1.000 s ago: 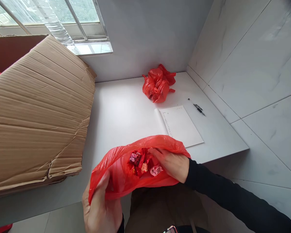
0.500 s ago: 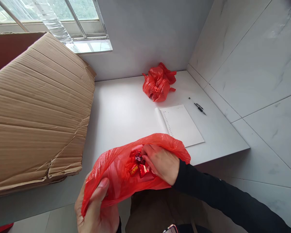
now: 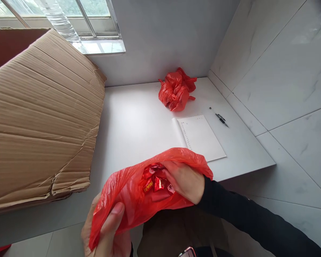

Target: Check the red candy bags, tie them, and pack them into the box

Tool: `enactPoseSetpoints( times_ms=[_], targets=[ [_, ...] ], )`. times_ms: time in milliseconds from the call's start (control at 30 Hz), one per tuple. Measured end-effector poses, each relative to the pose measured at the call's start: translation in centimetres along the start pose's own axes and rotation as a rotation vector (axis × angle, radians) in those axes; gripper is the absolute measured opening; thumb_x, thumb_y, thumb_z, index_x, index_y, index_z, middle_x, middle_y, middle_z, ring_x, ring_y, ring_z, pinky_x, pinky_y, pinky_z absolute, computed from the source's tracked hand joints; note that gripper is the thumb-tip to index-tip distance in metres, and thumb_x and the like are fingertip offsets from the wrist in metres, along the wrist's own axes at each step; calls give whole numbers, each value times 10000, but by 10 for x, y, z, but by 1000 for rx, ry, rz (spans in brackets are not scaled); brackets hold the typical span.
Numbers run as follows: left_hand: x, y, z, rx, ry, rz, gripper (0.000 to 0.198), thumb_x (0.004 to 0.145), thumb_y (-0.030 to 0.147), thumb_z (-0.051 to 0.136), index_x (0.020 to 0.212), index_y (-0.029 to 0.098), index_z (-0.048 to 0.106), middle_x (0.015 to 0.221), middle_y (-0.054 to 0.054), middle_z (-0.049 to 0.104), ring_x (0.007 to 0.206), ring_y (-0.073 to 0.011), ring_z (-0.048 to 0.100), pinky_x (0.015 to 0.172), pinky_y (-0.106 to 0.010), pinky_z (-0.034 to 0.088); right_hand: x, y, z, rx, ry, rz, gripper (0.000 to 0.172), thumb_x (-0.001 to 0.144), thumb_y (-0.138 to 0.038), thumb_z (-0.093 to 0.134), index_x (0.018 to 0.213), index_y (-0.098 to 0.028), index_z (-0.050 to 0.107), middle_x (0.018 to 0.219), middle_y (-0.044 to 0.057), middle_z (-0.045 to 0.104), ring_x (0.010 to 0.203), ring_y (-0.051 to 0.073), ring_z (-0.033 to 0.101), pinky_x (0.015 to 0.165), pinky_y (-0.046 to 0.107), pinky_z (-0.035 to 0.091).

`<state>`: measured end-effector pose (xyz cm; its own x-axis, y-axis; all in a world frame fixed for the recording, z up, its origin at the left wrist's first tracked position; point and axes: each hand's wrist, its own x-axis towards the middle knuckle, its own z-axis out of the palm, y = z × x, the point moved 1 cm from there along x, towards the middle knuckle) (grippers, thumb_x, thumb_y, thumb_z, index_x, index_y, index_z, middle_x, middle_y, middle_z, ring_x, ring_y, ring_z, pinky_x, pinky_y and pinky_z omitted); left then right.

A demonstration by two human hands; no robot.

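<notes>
A red plastic bag [image 3: 139, 210] hangs with its mouth held wide in front of me. My left hand [image 3: 107, 228] grips the bag's left rim, thumb on the inner side and fingers behind. Inside lie several small wrapped candies [image 3: 159, 183], in shiny red foil, some with yellow or pink lettering. My right hand [image 3: 186, 180] reaches into the bag from the right, beside the candies. Its fingertips are hidden by the bag and wrappers, so whether they pinch a candy cannot be made out.
A big cardboard box [image 3: 42, 125] stands on the left of the white table [image 3: 133, 117]. Against the wall lies a crumpled red bag [image 3: 176, 91]. A notepad [image 3: 205, 137] and a pen [image 3: 219, 117] are at the right. A phone [image 3: 187, 252] shows at the bottom edge.
My right hand has shifted slightly right and deeper among the candies. A dark-wrapped candy near its fingers has moved, and more red foil shows. The left hand keeps its grip.
</notes>
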<state>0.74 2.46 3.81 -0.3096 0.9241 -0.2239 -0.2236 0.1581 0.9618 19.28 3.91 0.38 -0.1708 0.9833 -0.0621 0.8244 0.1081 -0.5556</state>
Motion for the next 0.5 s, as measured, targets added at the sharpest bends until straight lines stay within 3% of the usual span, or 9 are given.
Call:
enactPoseSetpoints(
  times_ms=[67,167,267,333,400,500],
  targets=[
    [-4,4,2,-2,37,-28,326,564,411,877,852,290,783,916,0,718,909,-193,692,733,-150,586,-8,0,-16,10,-1,35,290,974,-197,455,1224,-247,593,995,20,721,829,186,694,688,293,516],
    [-10,12,7,25,78,-57,536,575,386,862,1100,377,758,1184,23,710,1075,-226,668,708,-147,598,-15,-1,-32,-155,-60,125,241,978,-235,435,1091,-227,647,837,23,702,657,193,661,504,301,407],
    [-13,16,9,40,47,-76,618,608,368,847,1208,411,707,1098,17,736,952,-234,702,579,-184,610,-12,-4,-24,-278,-72,96,274,995,-234,400,1135,-198,632,860,51,682,594,190,619,461,312,360],
    [-11,14,7,29,25,-58,664,606,366,853,1248,393,686,1068,17,742,901,-220,709,592,-188,612,-5,-10,-8,-247,-57,-78,229,964,-219,479,1137,-201,629,1009,67,666,750,202,639,574,315,456],
    [-8,8,2,65,-10,-28,637,610,376,860,1228,344,704,1100,5,743,897,-218,714,646,-199,617,4,-16,12,-215,-59,-243,180,912,-235,583,1074,-183,642,1090,88,642,957,248,616,791,362,509],
    [-2,-3,-7,209,-149,-6,484,601,363,882,1056,242,769,1006,-39,761,880,-255,722,653,-233,613,13,-22,34,-228,-88,-288,192,894,-219,603,1062,-133,635,1110,137,636,1093,300,559,951,450,470]
  ],
)
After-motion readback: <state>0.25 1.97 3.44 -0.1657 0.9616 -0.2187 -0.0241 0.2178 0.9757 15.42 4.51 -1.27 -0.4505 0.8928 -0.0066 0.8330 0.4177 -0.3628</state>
